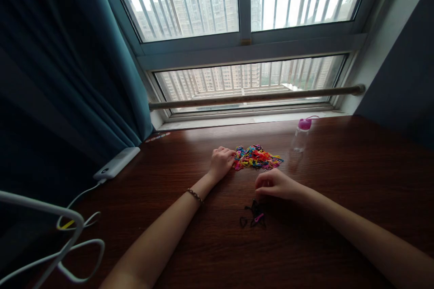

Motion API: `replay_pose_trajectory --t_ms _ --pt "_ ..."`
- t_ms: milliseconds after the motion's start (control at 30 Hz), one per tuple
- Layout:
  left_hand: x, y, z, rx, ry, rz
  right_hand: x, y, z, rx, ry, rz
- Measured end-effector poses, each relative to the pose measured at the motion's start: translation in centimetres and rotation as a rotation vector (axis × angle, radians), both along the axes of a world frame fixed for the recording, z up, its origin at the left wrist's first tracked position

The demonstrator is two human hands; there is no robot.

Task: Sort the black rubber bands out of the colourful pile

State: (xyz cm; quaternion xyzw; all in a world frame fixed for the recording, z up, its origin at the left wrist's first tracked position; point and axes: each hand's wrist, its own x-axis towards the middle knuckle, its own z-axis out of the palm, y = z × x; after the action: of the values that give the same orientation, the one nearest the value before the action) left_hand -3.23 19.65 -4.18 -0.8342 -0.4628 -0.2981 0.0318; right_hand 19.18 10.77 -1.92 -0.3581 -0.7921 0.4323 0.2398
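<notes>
Setting: dark wooden table (339, 235) set against a barred window (244, 31), with a pale rod (254, 96) running across the lower pane.

1. Teal curtain (68, 54): hangs at the far left, down to table level.
2. White cable (73, 253): looped at the near left corner of the table, running up to item 3.
3. White flat device (117, 162): lies at the foot of the curtain, cable plugged into its near end.
4. Beaded bracelet (194, 195): on the left wrist.
5. Left hand (222, 161): rests on the table, fingers loosely curled, knuckles up, fingertips against the left edge of item 6. Whether it has hold of a band cannot be told.
6. Pile of coloured rubber bands (257, 158): mid-table, beyond both hands; red, yellow, blue, green and pink mixed.
7. Small cluster of dark bands (253, 216): one pink among them, on the table just below the right hand, apart from the main pile.
8. Right hand (274, 185): palm down, fingers bent and drawn together toward the thumb. Too small to tell whether anything is pinched.
9. Clear bottle (300, 137): pink cap, upright, right of the pile.
</notes>
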Motion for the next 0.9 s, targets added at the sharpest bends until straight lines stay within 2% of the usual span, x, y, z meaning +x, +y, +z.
replay_pose_trajectory --t_ms 400,600,733,800,900 --pt "-0.1 -0.1 -0.2 -0.005 0.052 0.031 0.5 0.5 -0.3 0.117 -0.036 -0.088" --pt "-0.2 0.2 -0.2 0.014 -0.028 0.008 1.7 3.4 0.4 0.343 -0.122 -0.281" --pt "-0.3 0.4 -0.4 -0.009 -0.125 0.014 1.1 5.7 0.8 0.455 -0.196 -0.41" --pt "-0.3 0.4 -0.5 -0.026 -0.167 0.005 0.5 6.2 0.7 0.532 -0.219 -0.426" --pt "-0.2 0.1 -0.2 -0.06 -0.252 -0.075 -0.3 6.0 0.3 0.679 -0.262 -0.331"
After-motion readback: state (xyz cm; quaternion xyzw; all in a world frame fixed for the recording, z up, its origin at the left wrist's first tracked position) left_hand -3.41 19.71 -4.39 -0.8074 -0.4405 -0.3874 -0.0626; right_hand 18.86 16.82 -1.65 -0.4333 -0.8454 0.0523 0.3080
